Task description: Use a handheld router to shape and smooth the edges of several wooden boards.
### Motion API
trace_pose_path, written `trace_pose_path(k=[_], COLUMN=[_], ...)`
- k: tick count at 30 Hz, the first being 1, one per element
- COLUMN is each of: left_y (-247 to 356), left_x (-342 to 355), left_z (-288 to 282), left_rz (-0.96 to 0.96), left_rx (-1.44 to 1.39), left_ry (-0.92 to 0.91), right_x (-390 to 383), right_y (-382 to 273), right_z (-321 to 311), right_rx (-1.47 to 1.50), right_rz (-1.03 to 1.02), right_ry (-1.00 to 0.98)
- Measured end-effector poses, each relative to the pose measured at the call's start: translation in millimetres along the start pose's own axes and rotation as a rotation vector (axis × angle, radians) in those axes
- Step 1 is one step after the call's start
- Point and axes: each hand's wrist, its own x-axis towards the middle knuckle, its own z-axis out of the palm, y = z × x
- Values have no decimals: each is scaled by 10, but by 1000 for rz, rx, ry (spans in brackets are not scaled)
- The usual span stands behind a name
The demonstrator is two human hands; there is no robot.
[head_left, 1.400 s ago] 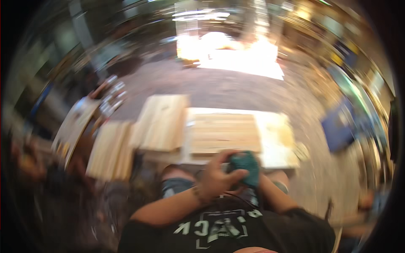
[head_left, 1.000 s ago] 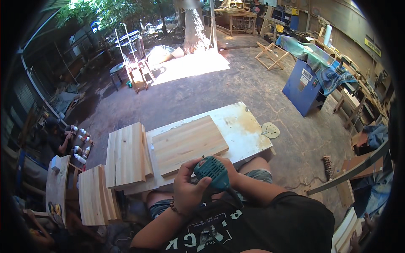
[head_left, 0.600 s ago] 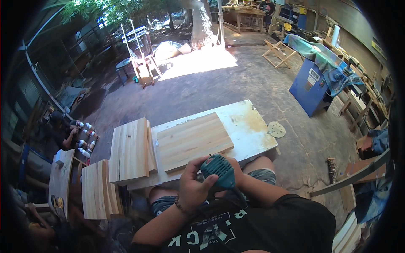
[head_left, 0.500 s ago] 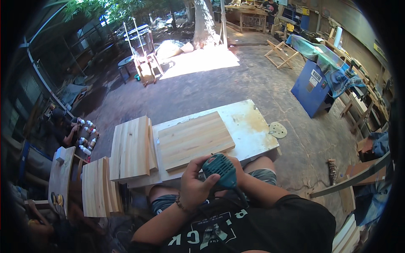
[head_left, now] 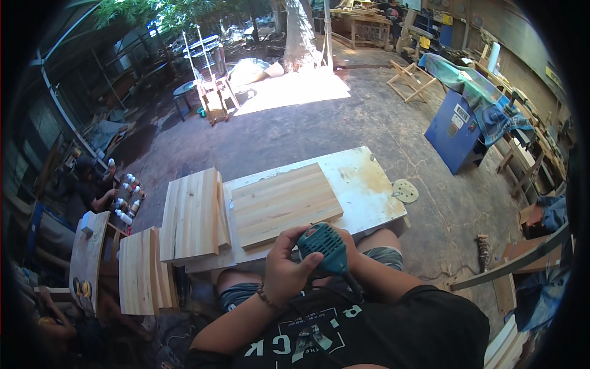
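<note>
A teal power sander [head_left: 324, 247] is held up above my lap, its cord running down toward my shirt. My left hand [head_left: 287, 258] is closed round its near left side, with the thumb over the casing. Against its far right side rests my right hand [head_left: 350, 246]; the tool hides those fingers. Just beyond the sander, a pale laminated wood board [head_left: 286, 203] lies flat on a white work table [head_left: 362, 178]. A round sanding disc with holes [head_left: 404, 190] lies at the table's right edge.
Stacked wood boards [head_left: 192, 215] stand at the table's left, with more boards [head_left: 140, 270] lower beside them. A person [head_left: 92, 187] sits at far left near several bottles [head_left: 129, 203]. A blue machine cabinet [head_left: 453, 132] and a folding wooden stand [head_left: 412, 81] are at right.
The sander and both hands have shifted very slightly to the right, with the same hold. At far left, the other person's hand has raised a bottle.
</note>
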Motion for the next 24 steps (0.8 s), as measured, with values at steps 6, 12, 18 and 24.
trace_pose_path(k=[6, 12, 18, 24], left_y=[22, 4, -4, 22], left_x=[14, 31, 29, 12], left_z=[33, 19, 43, 12], left_rz=[10, 22, 9, -35], left_rx=[1, 14, 1, 30], left_ry=[33, 29, 43, -5], right_x=[-6, 15, -26, -47], right_y=[15, -39, 5, -46], right_z=[-18, -20, -30, -18], right_rx=[-21, -35, 41, 210], right_rz=[-27, 18, 119, 208], right_ry=[-20, -25, -22, -15])
